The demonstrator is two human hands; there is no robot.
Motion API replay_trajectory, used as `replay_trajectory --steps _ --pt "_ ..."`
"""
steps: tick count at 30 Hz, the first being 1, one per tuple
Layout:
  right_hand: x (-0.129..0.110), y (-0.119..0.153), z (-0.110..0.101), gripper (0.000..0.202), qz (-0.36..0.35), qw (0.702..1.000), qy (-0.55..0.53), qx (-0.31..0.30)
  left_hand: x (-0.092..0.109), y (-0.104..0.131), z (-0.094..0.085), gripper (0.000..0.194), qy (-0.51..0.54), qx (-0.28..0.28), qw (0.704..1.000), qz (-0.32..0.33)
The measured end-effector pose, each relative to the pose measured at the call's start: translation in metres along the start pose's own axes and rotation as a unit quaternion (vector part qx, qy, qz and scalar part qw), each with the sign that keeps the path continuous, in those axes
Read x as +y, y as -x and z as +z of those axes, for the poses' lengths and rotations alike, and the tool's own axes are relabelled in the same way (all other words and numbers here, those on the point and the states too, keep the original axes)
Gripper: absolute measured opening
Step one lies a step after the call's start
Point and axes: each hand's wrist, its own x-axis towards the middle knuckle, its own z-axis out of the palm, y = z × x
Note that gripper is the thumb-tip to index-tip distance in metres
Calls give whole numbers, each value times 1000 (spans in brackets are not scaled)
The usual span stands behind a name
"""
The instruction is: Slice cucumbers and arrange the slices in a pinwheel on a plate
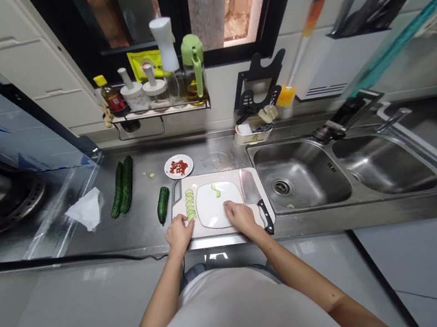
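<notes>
- The cut cucumber slices (190, 205) lie in a row on the cutting board (192, 181), and the near end is right at the fingertips of the left grip (182, 225).
- The left grip has a small gap between thumb and finger. I can't tell if it pinches a slice.
- The right grip (238, 213) is bent in, over the near right side of the white plate (213, 209). I can't tell if it holds anything.
- Two loose slices (216, 190) sit on the plate, just past the right grip.
</notes>
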Motion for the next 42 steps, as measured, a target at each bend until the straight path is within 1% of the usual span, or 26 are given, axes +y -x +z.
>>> replay_trajectory --steps 4,8,11,13,15,17,19,20,23,26,28,30,33,35,37,39,40,42 --pt "2 5 1 34 7 1000 -15 7 0 1 4 18 44 20 999 1" --pt "2 10 2 34 9 1000 -26 12 0 3 8 10 113 47 992 16" --pt "0 12 2 34 6 999 -39 18 0 3 11 10 186 67 980 33" --pt "-3 13 2 34 -2 998 -61 27 3 4 12 13 255 71 963 50" --pt "-9 11 0 34 -22 995 -91 38 8 4 11 16 333 61 938 73" --pt "-16 8 -1 35 -54 989 -130 48 18 5 9 20 401 38 910 101" --pt "-23 4 -3 33 -95 979 -174 55 29 6 6 23 442 6 887 131" --pt "-26 2 -4 31 -115 972 -194 56 35 7 5 25 452 -9 880 144" --pt "-32 -3 -7 21 -146 958 -241 53 50 8 0 26 458 -34 873 164" --pt "-33 -4 -10 14 -132 953 -267 47 59 9 -2 23 450 -36 877 163" --pt "-31 -4 -12 13 -118 952 -278 41 61 9 -1 23 450 -39 878 158" --pt "-29 -4 -14 14 -113 953 -279 40 63 10 0 25 467 -45 871 147" --pt "-28 -5 -18 16 -113 954 -270 56 64 12 0 33 522 -66 843 108" --pt "-28 -6 -20 17 -121 953 -268 72 65 14 0 41 556 -108 822 59" --pt "-30 -6 -22 18 -137 950 -268 83 65 16 -2 47 581 -175 795 5" --pt "-31 -6 -24 18 -155 947 -268 87 65 17 -4 50 609 -244 754 -37" --pt "-32 -6 -24 17 -164 946 -267 86 65 17 -5 50 626 -270 730 -50" --pt "-33 -4 -25 15 -176 945 -264 81 64 16 -8 47 655 -300 690 -68"
